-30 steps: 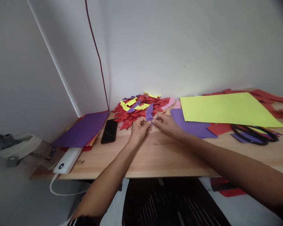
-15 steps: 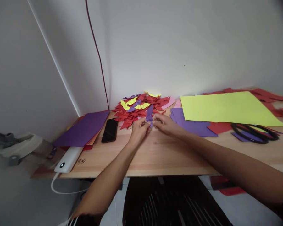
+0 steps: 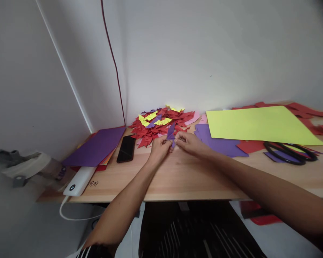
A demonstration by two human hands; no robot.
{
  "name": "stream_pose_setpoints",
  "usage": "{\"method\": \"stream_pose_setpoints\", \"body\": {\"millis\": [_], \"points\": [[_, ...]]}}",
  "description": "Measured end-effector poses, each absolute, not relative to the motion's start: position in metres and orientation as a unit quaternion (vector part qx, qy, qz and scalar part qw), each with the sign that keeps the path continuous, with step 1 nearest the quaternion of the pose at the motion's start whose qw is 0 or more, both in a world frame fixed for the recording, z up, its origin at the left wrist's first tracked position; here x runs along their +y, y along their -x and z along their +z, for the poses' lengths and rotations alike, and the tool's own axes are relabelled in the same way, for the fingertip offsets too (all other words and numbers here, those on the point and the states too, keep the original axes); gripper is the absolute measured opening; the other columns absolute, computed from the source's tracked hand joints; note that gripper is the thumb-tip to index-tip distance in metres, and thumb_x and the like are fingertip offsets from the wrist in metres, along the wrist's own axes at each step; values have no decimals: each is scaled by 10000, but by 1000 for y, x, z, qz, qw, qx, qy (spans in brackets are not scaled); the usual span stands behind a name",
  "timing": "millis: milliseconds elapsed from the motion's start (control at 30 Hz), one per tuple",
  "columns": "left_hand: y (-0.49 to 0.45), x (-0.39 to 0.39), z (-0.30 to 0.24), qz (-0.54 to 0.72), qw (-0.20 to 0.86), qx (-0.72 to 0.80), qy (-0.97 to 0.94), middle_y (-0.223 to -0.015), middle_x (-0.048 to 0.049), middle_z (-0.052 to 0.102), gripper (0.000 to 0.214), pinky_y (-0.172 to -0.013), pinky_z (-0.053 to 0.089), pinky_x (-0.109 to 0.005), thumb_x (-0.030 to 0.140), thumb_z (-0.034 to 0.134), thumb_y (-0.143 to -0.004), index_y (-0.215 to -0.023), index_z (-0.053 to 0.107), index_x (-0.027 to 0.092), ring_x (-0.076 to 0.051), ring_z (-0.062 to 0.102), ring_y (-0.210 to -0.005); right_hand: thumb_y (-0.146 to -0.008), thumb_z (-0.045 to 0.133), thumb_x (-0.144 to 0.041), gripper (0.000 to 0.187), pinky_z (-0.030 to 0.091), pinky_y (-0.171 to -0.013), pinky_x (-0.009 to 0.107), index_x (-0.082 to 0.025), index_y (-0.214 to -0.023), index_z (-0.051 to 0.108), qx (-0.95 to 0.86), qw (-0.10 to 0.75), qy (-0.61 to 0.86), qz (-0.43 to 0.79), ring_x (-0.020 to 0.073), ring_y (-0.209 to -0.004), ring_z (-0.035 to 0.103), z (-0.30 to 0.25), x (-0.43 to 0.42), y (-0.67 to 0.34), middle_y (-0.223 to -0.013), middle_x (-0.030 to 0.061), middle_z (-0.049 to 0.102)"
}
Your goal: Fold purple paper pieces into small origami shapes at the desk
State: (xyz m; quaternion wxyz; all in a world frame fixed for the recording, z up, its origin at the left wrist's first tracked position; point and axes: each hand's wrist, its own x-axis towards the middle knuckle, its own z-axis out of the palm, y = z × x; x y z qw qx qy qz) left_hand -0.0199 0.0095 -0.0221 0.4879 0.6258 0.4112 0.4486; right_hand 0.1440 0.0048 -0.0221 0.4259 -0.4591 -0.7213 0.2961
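A small folded piece of purple paper (image 3: pixel 171 132) stands between my two hands, just above the wooden table (image 3: pixel 188 182). My left hand (image 3: pixel 160 147) pinches its lower left part between thumb and fingers. At its right edge my right hand (image 3: pixel 187 141) has thumb and fingertips closed on the paper; the exact contact is too small to make out. Right behind the hands lies a heap of folded paper pieces (image 3: pixel 148 134), mostly red, with some yellow, purple and pink ones.
A yellow sheet (image 3: pixel 253 123) lies over purple sheets (image 3: pixel 223 146) and red strips on the right, beside black-handled scissors (image 3: pixel 282 157). To the left are a black phone (image 3: pixel 126 148), a stack of coloured paper (image 3: pixel 97 147), a white power bank (image 3: pixel 79 182) and a blurred bottle (image 3: pixel 37 166).
Both hands stay in nearly the same place around the purple paper, with slight finger movement. The whole view has shifted a little.
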Motion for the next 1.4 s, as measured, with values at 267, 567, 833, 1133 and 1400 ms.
{"method": "stream_pose_setpoints", "body": {"millis": [267, 567, 833, 1133, 1400], "points": [[25, 12, -25, 427, 484, 388, -658, -488, 31, 498, 169, -467, 301, -222, 274, 614, -732, -625, 536, 169, -86, 428, -435, -814, 519, -349, 238, 357, -512, 246, -226, -638, 416, -721, 369, 412, 417, 113, -496, 467, -24, 6, -143, -544, -42, 507], [23, 6, -19, 401, 559, 407, -601, -487, 37, 524, 146, -425, 322, -188, 282, 595, -760, -734, 552, 145, -65, 448, -391, -840, 471, -361, 214, 384, -581, 251, -210, -694, 426, -770, 337, 404, 362, 127, -610, 501, -25, 8, -151, -654, -15, 520], [23, 9, -22, 409, 531, 392, -630, -492, 29, 528, 125, -431, 336, -176, 231, 600, -764, -709, 555, 128, -56, 459, -402, -810, 493, -352, 221, 343, -562, 250, -209, -656, 425, -767, 335, 411, 362, 125, -588, 471, -24, 7, -152, -615, -21, 511], [27, 8, -16, 387, 615, 399, -559, -549, 3, 554, 106, -429, 366, -181, 149, 540, -800, -701, 552, 116, -69, 511, -419, -840, 521, -323, 150, 424, -635, 265, -193, -772, 490, -740, 342, 378, 440, 124, -642, 531, -22, 7, -154, -716, 10, 577], [33, 9, -13, 403, 680, 368, -489, -562, 2, 568, 81, -461, 391, -200, 169, 613, -779, -748, 564, 112, -81, 517, -437, -836, 573, -316, 174, 463, -760, 311, -218, -955, 492, -730, 435, 304, 432, 166, -809, 611, -24, 3, -146, -855, 17, 629]]}}
